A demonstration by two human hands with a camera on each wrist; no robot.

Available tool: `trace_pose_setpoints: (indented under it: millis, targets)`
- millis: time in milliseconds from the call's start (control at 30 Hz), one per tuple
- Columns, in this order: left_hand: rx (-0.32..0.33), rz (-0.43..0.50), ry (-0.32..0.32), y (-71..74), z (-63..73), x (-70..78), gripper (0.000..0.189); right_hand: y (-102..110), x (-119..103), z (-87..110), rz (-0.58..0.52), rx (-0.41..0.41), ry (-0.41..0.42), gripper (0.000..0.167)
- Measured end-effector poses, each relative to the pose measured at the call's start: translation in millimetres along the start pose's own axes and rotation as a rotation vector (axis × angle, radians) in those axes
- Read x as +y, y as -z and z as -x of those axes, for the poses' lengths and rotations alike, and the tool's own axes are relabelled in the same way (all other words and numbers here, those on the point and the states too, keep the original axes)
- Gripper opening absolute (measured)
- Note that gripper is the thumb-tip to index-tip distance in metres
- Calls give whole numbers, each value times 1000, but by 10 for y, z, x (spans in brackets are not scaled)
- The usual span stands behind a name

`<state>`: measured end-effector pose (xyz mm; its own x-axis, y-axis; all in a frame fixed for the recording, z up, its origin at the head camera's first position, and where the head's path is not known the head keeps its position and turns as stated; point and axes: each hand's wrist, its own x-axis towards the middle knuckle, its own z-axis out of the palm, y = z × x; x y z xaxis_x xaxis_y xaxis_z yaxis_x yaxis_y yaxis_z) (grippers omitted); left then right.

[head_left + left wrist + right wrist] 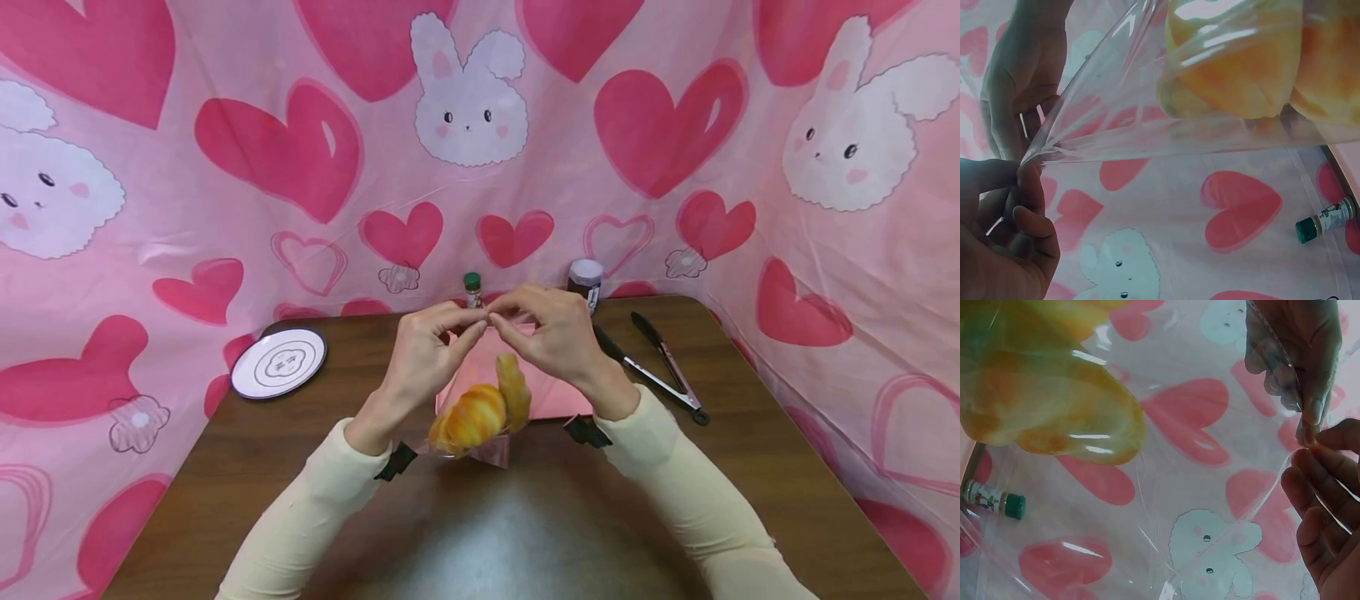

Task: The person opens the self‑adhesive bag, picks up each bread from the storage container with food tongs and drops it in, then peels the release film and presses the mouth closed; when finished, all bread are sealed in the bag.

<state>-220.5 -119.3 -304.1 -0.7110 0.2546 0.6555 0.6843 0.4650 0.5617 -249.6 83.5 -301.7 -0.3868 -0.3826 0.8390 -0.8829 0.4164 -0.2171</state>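
My left hand [427, 350] and right hand [551, 333] meet fingertip to fingertip above the table. Between thumb and fingers, both pinch the gathered top of a clear plastic bag [1107, 140]. Inside the bag hang a golden croissant-shaped bread [472, 417] and a paler, longer bread piece [512, 387]. From below, the left wrist view shows the film stretched from the pinched point to the breads. In the right wrist view, a bread [1085, 425] presses near the shiny film.
A pink board [558, 400] lies behind the bag. At the left stands a white plate [279, 362]; black-handled tongs [660, 375] lie at the right. A green-capped bottle [472, 290] and a pale-lidded jar [585, 283] stand at the back, before a pink curtain [465, 192].
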Motion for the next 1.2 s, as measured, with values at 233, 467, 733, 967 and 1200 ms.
trace_pose_setpoints:
  millis: [233, 467, 733, 967, 1200]
  targets:
    - [-8, -31, -16, 7, -4, 5, 19, 0, 4, -18, -12, 21, 25, 21]
    - [-10, -49, -20, 4, -1, 1, 21, -4, 22, -27, 9, 14, 39, 14]
    - [-3, -39, -20, 5, -10, -3, 20, -23, 27, -36, -2, -5, -14, 11]
    - [-4, -19, 20, 8, -26, -5, 19, -25, 17, -32, -75, -12, -148, 11]
    - [-14, -4, 48, 27, -35, 8, 19, -24, 25, -39, -108, -42, -188, 11]
